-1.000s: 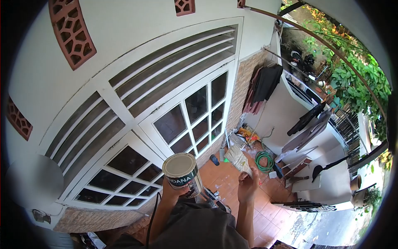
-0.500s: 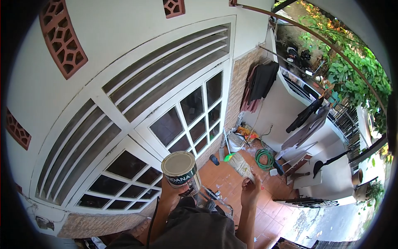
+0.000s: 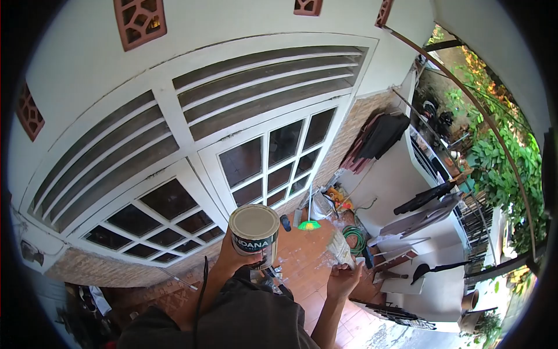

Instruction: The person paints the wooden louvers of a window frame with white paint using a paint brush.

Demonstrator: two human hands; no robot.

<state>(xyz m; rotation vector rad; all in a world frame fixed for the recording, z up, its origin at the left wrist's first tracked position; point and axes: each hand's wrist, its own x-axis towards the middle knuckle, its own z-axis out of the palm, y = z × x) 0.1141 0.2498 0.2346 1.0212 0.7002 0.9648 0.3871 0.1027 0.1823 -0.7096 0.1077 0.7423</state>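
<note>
My left hand (image 3: 233,256) is closed around a round paint can (image 3: 254,232) with dark lettering on its label, in front of the white window frames. The can's top is toward the camera. To the right, my right hand (image 3: 344,280) pinches the handle of a wide paintbrush (image 3: 340,249), whose pale bristles point up and away over the tiled floor. Can and brush are apart.
White-framed windows (image 3: 279,152) and louvres fill the wall ahead. A green broom (image 3: 309,225), a coiled green hose (image 3: 353,239) and a bucket (image 3: 321,205) stand or lie on the floor. Dark clothes (image 3: 383,135) hang at the right.
The view has turned, so the windows and floor items sit differently in it. Both hands still hold the can and the brush, with the brush slightly lower in view.
</note>
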